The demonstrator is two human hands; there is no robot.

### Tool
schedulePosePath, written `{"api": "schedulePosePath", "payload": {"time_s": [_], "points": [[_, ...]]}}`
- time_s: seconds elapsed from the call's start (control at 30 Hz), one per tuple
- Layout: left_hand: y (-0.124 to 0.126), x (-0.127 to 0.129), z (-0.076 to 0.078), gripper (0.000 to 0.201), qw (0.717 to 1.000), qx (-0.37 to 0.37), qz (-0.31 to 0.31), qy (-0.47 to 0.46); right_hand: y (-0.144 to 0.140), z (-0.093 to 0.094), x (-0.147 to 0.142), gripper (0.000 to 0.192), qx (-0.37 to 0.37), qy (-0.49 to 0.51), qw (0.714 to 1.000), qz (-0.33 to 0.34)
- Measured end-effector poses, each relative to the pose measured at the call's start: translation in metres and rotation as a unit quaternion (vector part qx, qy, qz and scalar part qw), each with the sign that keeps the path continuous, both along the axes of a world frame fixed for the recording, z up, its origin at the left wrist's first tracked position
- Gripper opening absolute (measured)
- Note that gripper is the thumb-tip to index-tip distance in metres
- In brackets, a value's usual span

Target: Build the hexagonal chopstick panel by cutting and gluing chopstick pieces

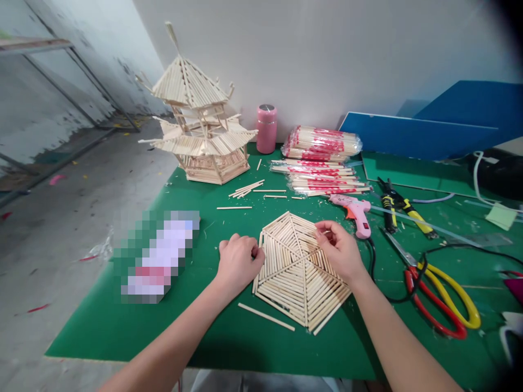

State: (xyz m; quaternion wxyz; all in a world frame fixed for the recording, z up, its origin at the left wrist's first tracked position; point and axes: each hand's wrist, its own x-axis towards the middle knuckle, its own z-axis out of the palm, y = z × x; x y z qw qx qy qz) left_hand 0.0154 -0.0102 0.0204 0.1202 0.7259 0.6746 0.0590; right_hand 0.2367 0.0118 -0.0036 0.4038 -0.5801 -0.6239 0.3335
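Observation:
A hexagonal panel [304, 272] of pale wooden sticks, laid in triangular sections, lies flat on the green tabletop. At its left edge my left hand [241, 262] is closed, fingers curled, with the thumb and forefinger against the outer stick. My right hand [341, 253] pinches the panel's upper right edge between thumb and fingers; the fingertips are partly hidden. Just below the panel lies a loose stick [266, 317]. Several short sticks [247, 188] are scattered beyond it. A pagoda model [200, 136] of the same sticks stands at the back left.
Bundles of wrapped chopsticks [322, 144] and a pink flask [267, 129] stand at the back. On the right lie a pink glue gun [355, 212] with a black cord, wire strippers [404, 209] and red-and-yellow-handled scissors [437, 294]. A blurred-out object [161, 258] lies left.

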Motion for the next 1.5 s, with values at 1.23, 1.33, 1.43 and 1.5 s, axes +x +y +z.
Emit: {"api": "schedulePosePath", "payload": {"time_s": [1.23,1.33,1.43,1.5], "points": [[-0.005,-0.003,0.008,0.012,0.962,0.126,0.041,-0.237,0.014,0.015,0.069,0.035,0.075,-0.230,0.935,-0.259],[-0.008,-0.003,0.009,0.009,0.943,0.133,-0.006,-0.304,0.021,0.010,0.084,0.039,0.031,-0.256,0.932,-0.255],[-0.012,-0.003,0.002,0.006,0.937,0.149,-0.068,-0.308,0.029,0.003,0.084,0.039,-0.017,-0.263,0.932,-0.247],[-0.014,-0.003,-0.003,0.007,0.938,0.159,-0.110,-0.286,0.036,0.001,0.081,0.038,-0.045,-0.262,0.933,-0.241]]}}
